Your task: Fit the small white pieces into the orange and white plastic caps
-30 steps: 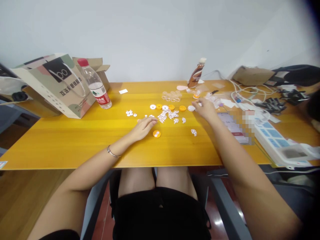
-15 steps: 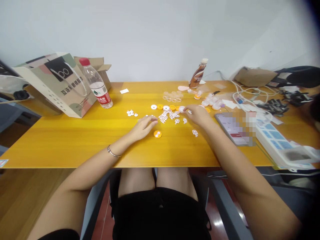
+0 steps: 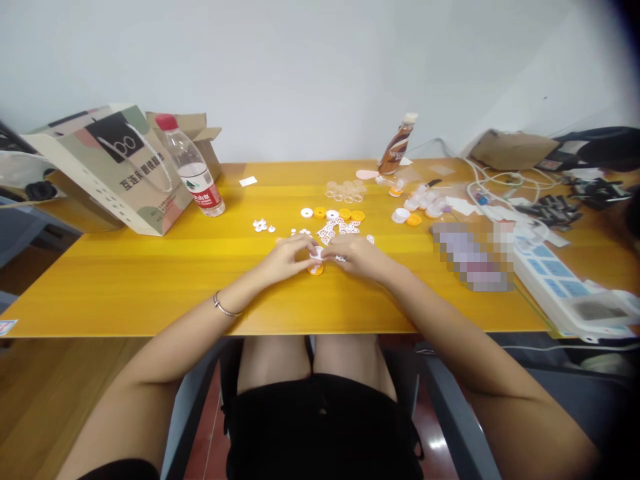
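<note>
A round white disc (image 3: pixel 317 253) is pinched between my left hand (image 3: pixel 290 257) and my right hand (image 3: pixel 357 256), whose fingertips meet at its two sides. Just below it on the table lies an orange disc (image 3: pixel 315 270) with white pieces on top, partly covered by my left thumb. Beyond my hands runs a row of white and orange discs (image 3: pixel 332 215). White cut-out pieces (image 3: pixel 330 231) lie scattered in front of that row, some hidden by my right hand. Small white round parts (image 3: pixel 261 225) form a group farther left.
Clear plastic rings (image 3: pixel 345 193) stand at the back. Left are a paper bag (image 3: pixel 130 180) and a water bottle (image 3: pixel 197 177); a brown drink bottle (image 3: pixel 397 147) is behind. A blurred-out phone (image 3: pixel 470 260), white cables (image 3: pixel 480 180) and a power strip (image 3: pixel 560 287) occupy the right.
My right hand has come back from the right end of the disc row to my left hand, bringing the white disc. My left fingers now touch that disc.
</note>
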`<move>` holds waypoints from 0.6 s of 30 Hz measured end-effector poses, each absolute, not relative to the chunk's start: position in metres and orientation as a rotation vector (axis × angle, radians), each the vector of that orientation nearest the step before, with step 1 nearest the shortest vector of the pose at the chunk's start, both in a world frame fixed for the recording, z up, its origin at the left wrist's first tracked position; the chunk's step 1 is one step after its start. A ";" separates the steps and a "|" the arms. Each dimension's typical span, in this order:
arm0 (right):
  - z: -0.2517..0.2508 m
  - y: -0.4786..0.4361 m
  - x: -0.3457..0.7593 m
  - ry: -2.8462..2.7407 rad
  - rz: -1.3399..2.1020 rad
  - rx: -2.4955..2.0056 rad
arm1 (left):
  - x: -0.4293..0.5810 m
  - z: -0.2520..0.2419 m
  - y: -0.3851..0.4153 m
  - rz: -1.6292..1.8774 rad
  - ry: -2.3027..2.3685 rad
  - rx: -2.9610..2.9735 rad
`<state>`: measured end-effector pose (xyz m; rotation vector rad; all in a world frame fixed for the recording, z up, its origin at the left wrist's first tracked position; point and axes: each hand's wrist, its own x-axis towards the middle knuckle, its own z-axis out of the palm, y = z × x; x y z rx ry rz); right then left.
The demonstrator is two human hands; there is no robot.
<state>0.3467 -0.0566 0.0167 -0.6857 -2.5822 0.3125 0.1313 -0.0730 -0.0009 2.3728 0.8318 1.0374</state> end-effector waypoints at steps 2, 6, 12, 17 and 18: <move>0.014 -0.057 0.347 -2.520 0.387 -0.692 | 0.131 0.000 -0.073 1.035 0.840 2.313; 0.009 -0.058 0.349 -2.228 0.485 -0.871 | 0.129 0.001 -0.070 1.106 0.925 1.877; 0.004 -0.062 0.349 -2.295 0.650 -1.091 | 0.122 0.004 -0.064 1.048 0.850 1.163; 0.000 -0.070 0.345 -2.378 0.756 -1.050 | 0.119 0.007 -0.064 1.041 0.815 0.977; -0.003 -0.071 0.344 -2.391 0.751 -1.053 | 0.119 0.007 -0.064 1.040 0.815 0.968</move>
